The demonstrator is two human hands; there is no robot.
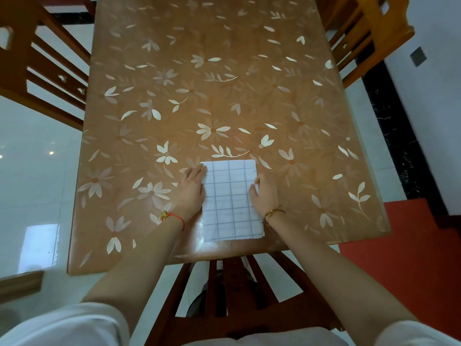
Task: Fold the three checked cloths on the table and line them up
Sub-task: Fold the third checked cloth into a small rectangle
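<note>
A white cloth with a blue checked grid lies folded into a tall rectangle near the table's front edge. I cannot tell whether more cloths lie beneath it. My left hand rests along the cloth's left edge, fingers straight, fingertips at its far left corner. My right hand sits at the right edge, fingers curled with their tips over that edge; whether they pinch the cloth is unclear.
The table has an orange cover with pale flower prints. Wooden chairs stand at the left, far right and right in front of me. A red surface lies at the lower right.
</note>
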